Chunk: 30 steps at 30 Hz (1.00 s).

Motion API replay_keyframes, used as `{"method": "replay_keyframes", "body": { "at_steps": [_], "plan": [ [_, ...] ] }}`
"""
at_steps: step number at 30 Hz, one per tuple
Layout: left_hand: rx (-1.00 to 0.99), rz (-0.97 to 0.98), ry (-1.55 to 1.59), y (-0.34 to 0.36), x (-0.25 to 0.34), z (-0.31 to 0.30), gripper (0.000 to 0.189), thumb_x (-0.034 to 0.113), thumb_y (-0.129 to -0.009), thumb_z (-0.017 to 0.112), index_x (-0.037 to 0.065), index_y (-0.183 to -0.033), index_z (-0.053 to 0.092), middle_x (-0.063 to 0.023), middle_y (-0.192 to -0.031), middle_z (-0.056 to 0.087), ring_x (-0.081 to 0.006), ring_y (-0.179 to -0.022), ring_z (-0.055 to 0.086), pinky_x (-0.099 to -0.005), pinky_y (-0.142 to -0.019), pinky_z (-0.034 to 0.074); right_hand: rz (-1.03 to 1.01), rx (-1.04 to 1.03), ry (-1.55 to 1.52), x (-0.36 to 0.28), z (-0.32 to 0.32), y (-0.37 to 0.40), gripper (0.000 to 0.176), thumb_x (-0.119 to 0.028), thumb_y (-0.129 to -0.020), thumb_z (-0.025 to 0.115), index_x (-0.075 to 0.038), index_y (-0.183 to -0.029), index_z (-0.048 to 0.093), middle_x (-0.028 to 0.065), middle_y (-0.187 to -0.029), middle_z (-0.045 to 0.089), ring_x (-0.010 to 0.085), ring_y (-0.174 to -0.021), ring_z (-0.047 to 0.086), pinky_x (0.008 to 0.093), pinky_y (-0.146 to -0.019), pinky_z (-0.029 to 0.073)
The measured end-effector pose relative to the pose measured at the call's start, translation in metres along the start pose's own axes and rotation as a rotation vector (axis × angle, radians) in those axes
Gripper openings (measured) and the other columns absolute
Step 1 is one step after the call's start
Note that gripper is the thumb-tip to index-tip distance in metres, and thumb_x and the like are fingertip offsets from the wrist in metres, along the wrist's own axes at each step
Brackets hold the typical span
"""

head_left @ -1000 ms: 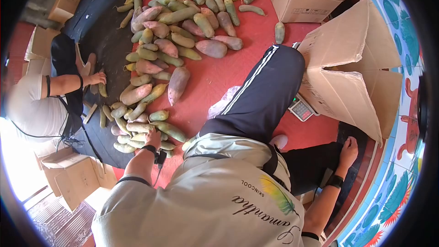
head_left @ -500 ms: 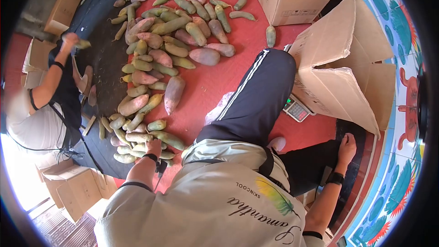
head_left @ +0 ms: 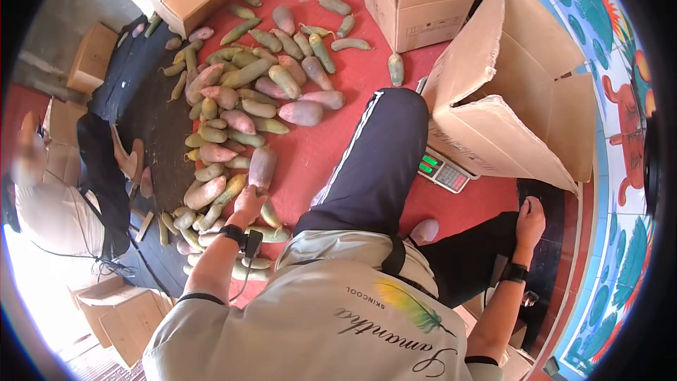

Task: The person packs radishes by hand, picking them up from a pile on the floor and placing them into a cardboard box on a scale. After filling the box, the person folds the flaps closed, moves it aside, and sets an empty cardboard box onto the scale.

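My left hand (head_left: 248,204) is at the near end of the heap of long green and pinkish radishes (head_left: 243,95). Its fingers are curled around a short green radish (head_left: 268,214), partly hidden by the hand. Just beyond the fingertips lies a large pinkish-brown radish (head_left: 262,167). My right hand (head_left: 530,221) rests by my bent right knee, fingers curled in, with no object visible in it.
A tall open carton (head_left: 479,134) stands right of my left leg, by a scale display with green digits (head_left: 441,169). Behind it is another carton (head_left: 434,7). A loose radish (head_left: 424,231) lies between my legs. Another person (head_left: 60,212) sits at left.
My left hand has moved forward from the near radishes, and the short green radish has turned beside it. The view has shifted. The other person's arm has swung back, away from the heap.
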<state>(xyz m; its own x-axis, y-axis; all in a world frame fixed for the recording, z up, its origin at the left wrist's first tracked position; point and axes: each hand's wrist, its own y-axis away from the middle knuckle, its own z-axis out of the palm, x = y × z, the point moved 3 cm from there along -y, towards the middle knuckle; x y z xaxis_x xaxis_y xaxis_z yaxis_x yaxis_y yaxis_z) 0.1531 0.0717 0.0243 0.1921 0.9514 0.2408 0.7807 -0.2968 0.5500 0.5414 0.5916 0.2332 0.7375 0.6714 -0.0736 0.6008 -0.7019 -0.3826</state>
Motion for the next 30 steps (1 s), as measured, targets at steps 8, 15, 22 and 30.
{"method": "replay_keyframes", "body": {
  "at_steps": [8,15,22,30],
  "plan": [
    [0.401,0.209,0.718,-0.062,0.062,-0.059,0.044,0.023,-0.077,0.064,-0.005,-0.104,0.043,-0.0197,-0.085,0.055,-0.0299,-0.078,0.055,-0.0381,-0.070,0.044,0.052,0.055,-0.086,-0.005,-0.006,0.001,0.011,-0.011,-0.081,0.053,-0.003,-0.087,0.058,0.0148,-0.084,0.060,0.0349,-0.076,0.058,0.0389,-0.065,0.047],
    [0.256,0.522,1.474,0.004,0.205,-0.185,0.030,0.021,-0.087,0.054,-0.002,-0.104,0.045,-0.0124,-0.099,0.056,-0.0225,-0.088,0.057,-0.0346,-0.080,0.048,0.150,0.046,-0.103,-0.002,-0.007,0.003,0.013,-0.013,-0.082,0.052,-0.004,-0.087,0.059,0.0156,-0.085,0.060,0.0355,-0.076,0.058,0.0399,-0.064,0.047],
    [0.025,1.033,1.549,0.067,0.338,-0.250,0.025,0.016,-0.088,0.051,-0.002,-0.105,0.049,-0.0141,-0.106,0.056,-0.0248,-0.099,0.055,-0.0406,-0.092,0.041,0.200,0.093,-0.146,-0.001,-0.009,0.003,0.013,-0.013,-0.081,0.054,-0.003,-0.086,0.060,0.0153,-0.085,0.061,0.0342,-0.076,0.059,0.0390,-0.065,0.047],
    [0.018,1.122,1.005,0.110,0.461,-0.222,0.036,0.021,-0.085,0.058,-0.004,-0.108,0.046,-0.0114,-0.101,0.057,-0.0190,-0.095,0.056,-0.0315,-0.085,0.045,0.270,0.059,-0.172,0.000,-0.011,0.004,0.015,-0.014,-0.082,0.054,-0.002,-0.087,0.060,0.0159,-0.087,0.061,0.0345,-0.078,0.059,0.0383,-0.067,0.047]
  ]
}}
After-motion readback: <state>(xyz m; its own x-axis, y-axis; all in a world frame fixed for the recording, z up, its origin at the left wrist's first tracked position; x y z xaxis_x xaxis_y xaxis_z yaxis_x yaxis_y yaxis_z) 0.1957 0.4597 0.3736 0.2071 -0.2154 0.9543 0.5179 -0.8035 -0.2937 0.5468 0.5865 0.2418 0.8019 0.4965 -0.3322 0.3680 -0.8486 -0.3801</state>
